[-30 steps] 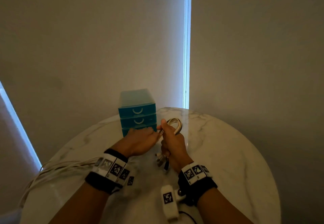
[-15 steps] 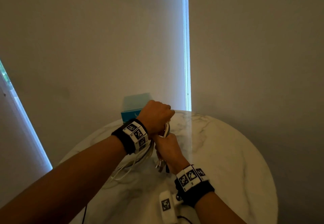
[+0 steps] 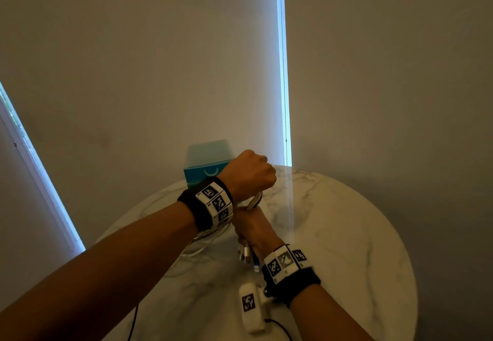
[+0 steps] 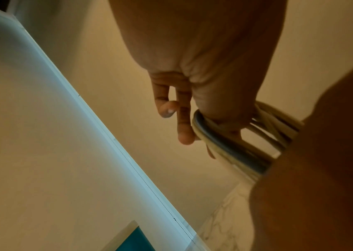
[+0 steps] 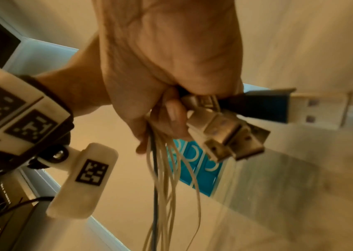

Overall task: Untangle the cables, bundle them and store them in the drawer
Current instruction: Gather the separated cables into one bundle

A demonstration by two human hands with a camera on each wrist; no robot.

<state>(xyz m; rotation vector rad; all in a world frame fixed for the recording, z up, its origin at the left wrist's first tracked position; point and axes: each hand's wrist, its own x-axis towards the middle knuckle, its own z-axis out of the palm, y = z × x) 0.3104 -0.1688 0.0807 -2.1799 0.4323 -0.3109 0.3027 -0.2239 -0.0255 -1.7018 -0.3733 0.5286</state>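
- My left hand (image 3: pixel 249 173) has swung over the right hand (image 3: pixel 252 227), looping USB cables (image 4: pixel 231 144): bundling continues.
- Both fists grip cables before the blue drawer unit (image 3: pixel 202 171).

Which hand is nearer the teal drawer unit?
Left. The left hand is raised just in front of the drawer unit, overlapping its right edge; the right hand sits lower, closer to the person.

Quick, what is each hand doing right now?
Left hand: closed around the looped cables.
Right hand: gripping the cables near their plugs.
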